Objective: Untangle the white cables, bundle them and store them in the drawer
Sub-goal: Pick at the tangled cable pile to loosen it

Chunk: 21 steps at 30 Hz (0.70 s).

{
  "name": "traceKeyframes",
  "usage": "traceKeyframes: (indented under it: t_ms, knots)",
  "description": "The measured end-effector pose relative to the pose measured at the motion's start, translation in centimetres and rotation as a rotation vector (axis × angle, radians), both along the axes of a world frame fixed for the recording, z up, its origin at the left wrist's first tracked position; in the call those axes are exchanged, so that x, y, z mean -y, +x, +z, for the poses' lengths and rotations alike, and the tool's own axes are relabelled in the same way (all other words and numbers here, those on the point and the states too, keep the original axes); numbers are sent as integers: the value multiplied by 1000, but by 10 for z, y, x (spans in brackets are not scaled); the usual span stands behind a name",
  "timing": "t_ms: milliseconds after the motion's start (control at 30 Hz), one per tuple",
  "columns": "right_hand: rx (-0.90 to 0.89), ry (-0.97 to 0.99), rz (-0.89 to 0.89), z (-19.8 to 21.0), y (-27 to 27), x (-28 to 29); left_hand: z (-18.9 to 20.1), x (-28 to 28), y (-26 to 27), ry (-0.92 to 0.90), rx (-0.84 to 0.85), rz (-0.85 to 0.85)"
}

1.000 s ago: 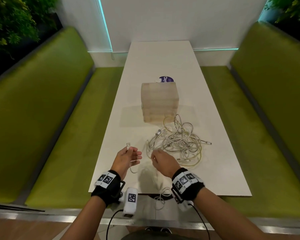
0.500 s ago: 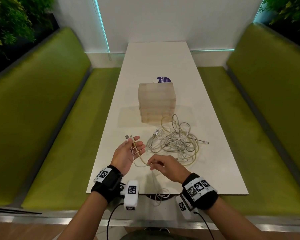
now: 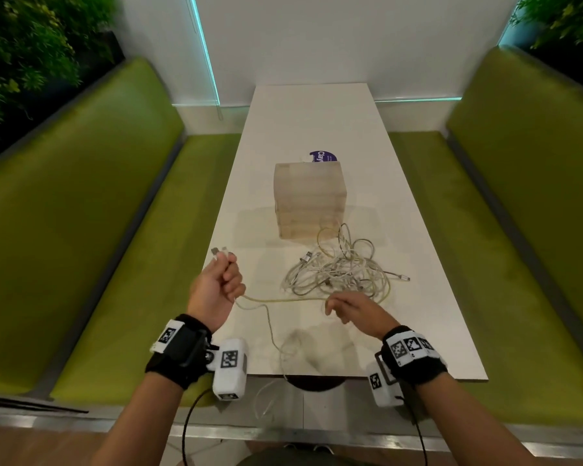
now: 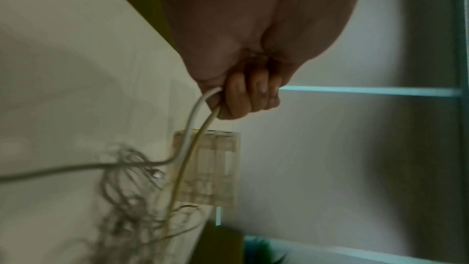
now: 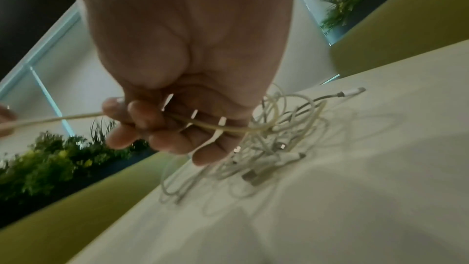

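A tangled heap of white cables (image 3: 340,270) (image 5: 269,148) lies on the white table (image 3: 317,122), just in front of a small translucent drawer box (image 3: 309,200) (image 4: 213,166). My left hand (image 3: 216,287) (image 4: 248,95) grips two cable strands in a fist, their plugs (image 3: 220,252) sticking out above the thumb. One yellowish cable (image 3: 283,299) stretches from it to my right hand (image 3: 347,307) (image 5: 157,127), whose curled fingers hold it near the heap. Another strand (image 3: 273,344) drops over the table's near edge.
Green benches (image 3: 81,230) (image 3: 519,213) flank the table on both sides. A purple round label (image 3: 322,157) lies behind the drawer box. Plants (image 3: 21,55) stand behind the bench backs. The far half of the table holds nothing else.
My hands have drawn apart: the left moved left and closed into a fist round the plug ends, the right moved right, stretching the yellowish cable between them.
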State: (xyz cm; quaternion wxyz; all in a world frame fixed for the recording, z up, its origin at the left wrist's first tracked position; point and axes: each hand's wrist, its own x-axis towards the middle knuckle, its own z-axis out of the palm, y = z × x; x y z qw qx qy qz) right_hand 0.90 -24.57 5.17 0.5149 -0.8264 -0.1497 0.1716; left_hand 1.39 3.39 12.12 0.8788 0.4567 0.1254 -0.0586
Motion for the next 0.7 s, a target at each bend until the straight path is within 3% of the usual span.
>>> traceKeyframes:
  t_ms: [100,267,500,700]
  knots:
    - [7,156,-139,12,2,-6,-12,20,-7,218,-27,-45]
    - [-10,340,-235,26,2,-25,-31,67,-17,313,-58,-142]
    - [38,347,-240,29,1,-47,-24,107,-20,331,-12,-198]
    - [130,148,-347,28,7,-46,-24,107,-25,432,53,-222]
